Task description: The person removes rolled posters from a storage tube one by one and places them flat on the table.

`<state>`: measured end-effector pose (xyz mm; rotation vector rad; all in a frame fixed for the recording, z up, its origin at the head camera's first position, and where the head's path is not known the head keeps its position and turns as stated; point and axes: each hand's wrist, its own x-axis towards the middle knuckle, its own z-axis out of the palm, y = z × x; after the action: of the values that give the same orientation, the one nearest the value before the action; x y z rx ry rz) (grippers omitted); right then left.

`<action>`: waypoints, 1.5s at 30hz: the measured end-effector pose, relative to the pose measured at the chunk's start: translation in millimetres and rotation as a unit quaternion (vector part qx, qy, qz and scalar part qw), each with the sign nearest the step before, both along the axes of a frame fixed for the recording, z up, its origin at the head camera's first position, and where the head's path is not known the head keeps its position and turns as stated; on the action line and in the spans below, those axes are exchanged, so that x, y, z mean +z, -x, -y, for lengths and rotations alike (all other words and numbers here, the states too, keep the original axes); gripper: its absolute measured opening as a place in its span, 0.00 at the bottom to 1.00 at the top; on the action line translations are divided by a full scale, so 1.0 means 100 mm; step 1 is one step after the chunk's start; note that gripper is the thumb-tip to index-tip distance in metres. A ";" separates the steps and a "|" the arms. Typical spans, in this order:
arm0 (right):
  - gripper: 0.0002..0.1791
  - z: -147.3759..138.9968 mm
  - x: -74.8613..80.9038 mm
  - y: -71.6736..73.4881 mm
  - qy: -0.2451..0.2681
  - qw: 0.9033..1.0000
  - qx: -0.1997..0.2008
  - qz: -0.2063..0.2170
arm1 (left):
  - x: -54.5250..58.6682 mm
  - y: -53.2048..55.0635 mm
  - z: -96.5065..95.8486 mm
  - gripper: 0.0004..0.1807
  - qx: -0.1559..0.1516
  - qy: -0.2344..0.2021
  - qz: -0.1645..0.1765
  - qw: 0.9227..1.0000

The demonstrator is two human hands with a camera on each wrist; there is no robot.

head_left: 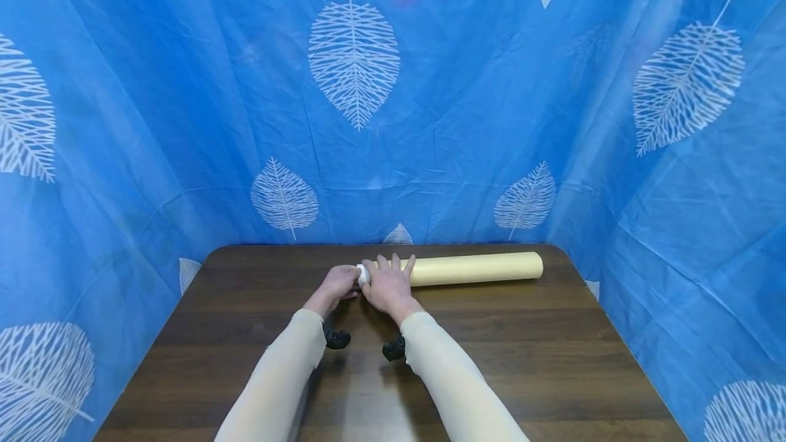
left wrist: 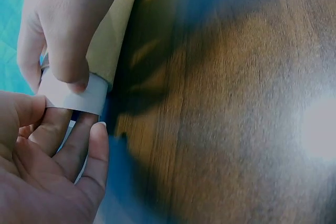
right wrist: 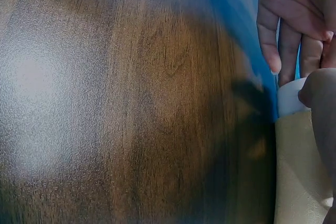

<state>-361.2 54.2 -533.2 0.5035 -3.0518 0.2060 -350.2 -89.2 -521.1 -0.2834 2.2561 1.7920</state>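
Straight ahead, at twelve o'clock, lies a cream roll (head_left: 479, 269) running towards three o'clock; a white band (left wrist: 95, 94) sits at its nine o'clock end; the left hand (head_left: 338, 284) pinches the band's rim, two fingers tucked inside; the right hand (head_left: 389, 288) clasps band and roll from above; uneven pressure could bend the rim or skew it; too light a hold might let the rounded roll turn on the tabletop (head_left: 552, 360).
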 end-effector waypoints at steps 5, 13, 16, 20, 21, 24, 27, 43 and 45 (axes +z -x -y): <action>0.29 0.00 0.01 0.00 0.002 1.000 0.001 -0.002 | 0.03 -0.02 0.04 0.21 0.010 0.011 0.000 1.000; 0.28 -0.01 0.04 -0.03 0.004 1.000 0.003 0.006 | 0.01 -0.04 0.01 0.21 0.025 0.007 -0.008 1.000; 0.27 -0.01 0.05 -0.04 -0.003 1.000 0.004 0.002 | -0.02 -0.05 0.01 0.20 0.033 0.005 -0.008 0.999; 0.27 -0.02 0.07 -0.06 -0.012 1.000 0.003 0.002 | -0.05 -0.05 -0.01 0.17 0.028 0.010 -0.017 0.999; 0.27 -0.02 0.08 -0.06 -0.013 1.000 0.003 0.005 | -0.05 -0.05 -0.01 0.16 0.025 0.012 -0.020 0.999; 0.27 -0.02 0.12 -0.07 -0.018 1.000 0.001 0.010 | -0.05 -0.04 -0.03 0.15 0.025 0.012 -0.024 0.999; 0.28 -0.02 0.16 -0.06 -0.026 1.000 -0.009 0.007 | -0.03 -0.02 -0.03 0.16 0.032 0.012 -0.021 0.999; 0.27 -0.03 0.14 -0.06 -0.055 0.998 -0.030 0.000 | 0.03 -0.05 -0.06 0.17 0.036 0.017 -0.003 0.999; 0.27 -0.04 0.15 -0.07 -0.054 0.998 -0.026 0.004 | 0.03 -0.06 -0.06 0.17 0.038 0.016 -0.002 0.999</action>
<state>-354.5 57.8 -518.0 0.4302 -3.0911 0.0405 -344.0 -83.0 -517.7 -0.3775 2.3075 1.7972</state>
